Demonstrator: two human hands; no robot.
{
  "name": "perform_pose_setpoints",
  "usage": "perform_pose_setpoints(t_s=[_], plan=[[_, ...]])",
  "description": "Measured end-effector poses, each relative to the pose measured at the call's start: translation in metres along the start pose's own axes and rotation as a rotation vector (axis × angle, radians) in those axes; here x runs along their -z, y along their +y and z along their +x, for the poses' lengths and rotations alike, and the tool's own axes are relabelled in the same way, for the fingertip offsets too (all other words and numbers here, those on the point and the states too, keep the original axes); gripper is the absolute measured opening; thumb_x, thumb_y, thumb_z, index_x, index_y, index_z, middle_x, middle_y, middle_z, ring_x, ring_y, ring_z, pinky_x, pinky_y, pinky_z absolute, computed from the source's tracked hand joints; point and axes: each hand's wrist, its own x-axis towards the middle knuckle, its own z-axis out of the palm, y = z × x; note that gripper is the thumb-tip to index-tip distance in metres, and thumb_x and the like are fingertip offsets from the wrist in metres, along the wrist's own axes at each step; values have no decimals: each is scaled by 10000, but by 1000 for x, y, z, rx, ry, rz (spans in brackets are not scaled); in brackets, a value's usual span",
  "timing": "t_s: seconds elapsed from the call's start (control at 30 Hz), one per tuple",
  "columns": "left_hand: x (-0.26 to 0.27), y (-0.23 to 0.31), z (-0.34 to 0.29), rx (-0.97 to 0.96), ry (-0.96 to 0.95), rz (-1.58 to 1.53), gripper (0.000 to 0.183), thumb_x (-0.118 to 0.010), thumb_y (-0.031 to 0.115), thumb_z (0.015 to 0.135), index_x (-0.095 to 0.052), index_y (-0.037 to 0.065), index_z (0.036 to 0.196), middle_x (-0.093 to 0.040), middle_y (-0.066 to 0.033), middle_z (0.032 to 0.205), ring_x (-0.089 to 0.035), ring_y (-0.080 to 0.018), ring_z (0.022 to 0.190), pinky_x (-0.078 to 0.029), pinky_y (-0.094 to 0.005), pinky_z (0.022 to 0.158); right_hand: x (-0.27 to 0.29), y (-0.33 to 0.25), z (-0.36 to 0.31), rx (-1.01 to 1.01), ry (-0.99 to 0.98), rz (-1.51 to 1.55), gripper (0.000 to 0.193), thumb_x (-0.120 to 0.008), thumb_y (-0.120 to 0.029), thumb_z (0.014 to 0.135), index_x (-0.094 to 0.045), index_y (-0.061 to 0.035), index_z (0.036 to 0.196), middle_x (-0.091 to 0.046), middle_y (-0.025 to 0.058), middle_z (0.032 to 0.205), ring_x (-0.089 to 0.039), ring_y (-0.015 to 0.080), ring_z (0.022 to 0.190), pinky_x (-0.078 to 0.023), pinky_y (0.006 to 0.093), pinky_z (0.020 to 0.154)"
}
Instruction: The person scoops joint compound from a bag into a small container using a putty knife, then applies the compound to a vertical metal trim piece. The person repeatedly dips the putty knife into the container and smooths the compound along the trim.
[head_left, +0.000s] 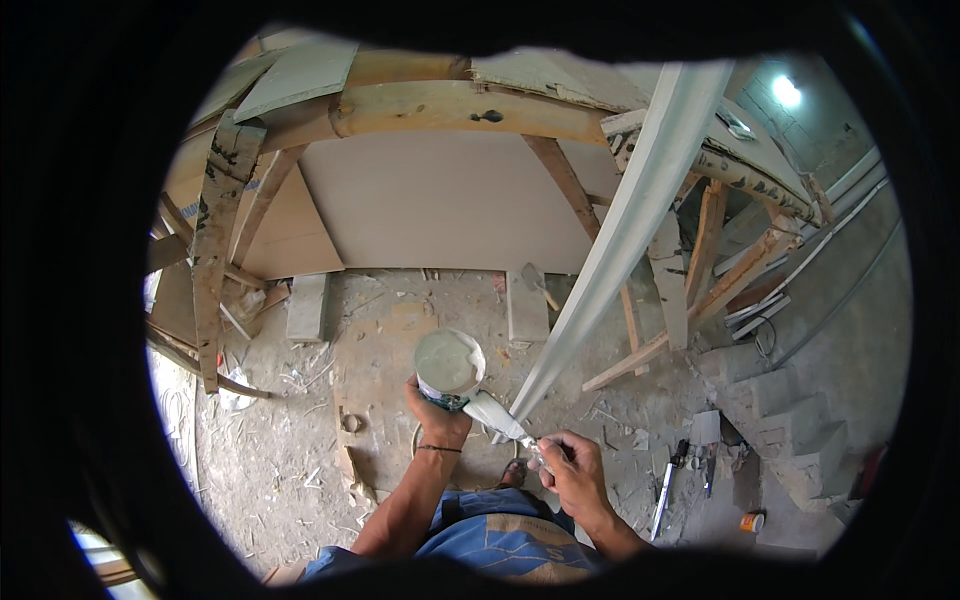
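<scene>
My left hand [437,422] is wrapped round the side and underside of a round tub [449,362]. Pale, wet putty shows in its wide mouth. In my right hand [577,472] is a putty knife [496,414], gripped by its handle. White putty coats the blade, which points up and left toward the tub's lower right side; whether the two touch I cannot tell. Beyond the knife a long, pale metal profile [622,235] slants from the upper right down to near the blade.
A timber trestle [455,105] spans the far side, with boards on top. Behind it leans a large pale panel [430,200]. Concrete blocks [775,390] stand at the right. A long silver-and-black tool [666,495] and an orange container [752,522] lie on the littered floor [300,440].
</scene>
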Motion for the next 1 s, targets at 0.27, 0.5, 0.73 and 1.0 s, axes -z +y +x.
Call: perform_pose_setpoints(t_s=[0.27, 0.5, 0.73, 1.0], plan=[[13, -3, 14, -105, -44, 7, 523, -452, 546, 1001, -691, 128, 1204, -730, -54, 1204, -674, -280, 1133, -518, -481, 1009, -7, -37, -14, -31, 20, 95, 189, -631, -139, 1054, -670, 28, 976, -701, 130, 771, -514, 91, 506, -329, 237, 416], [7, -4, 9, 26, -25, -18, 505, -447, 514, 1006, -688, 112, 1197, -738, -64, 1168, -687, -290, 1101, -528, -461, 998, 9, -85, -8, 256, 8, -306, 203, -698, -163, 1013, -705, 39, 1035, -713, 113, 779, -593, 102, 579, -440, 270, 491], [5, 1, 2, 204, -106, 204, 520, -445, 424, 1013, -685, 32, 1256, -746, -129, 1186, -696, -319, 1100, -534, -439, 1019, 26, -119, 21, 825, -125, -1096, 194, -710, -80, 911, -709, 7, 1084, -722, 144, 972, -712, 358, 842, -572, 422, 750], [31, -22, 7, 184, -202, 319, 621, -397, 439, 1057, -629, -57, 1351, -711, -199, 1281, -685, -339, 1166, -512, -448, 1085, -5, -63, 46, 275, -182, -1213, 197, -720, -145, 947, -643, 36, 942, -678, 271, 753, -703, 463, 752, -542, 517, 687]])
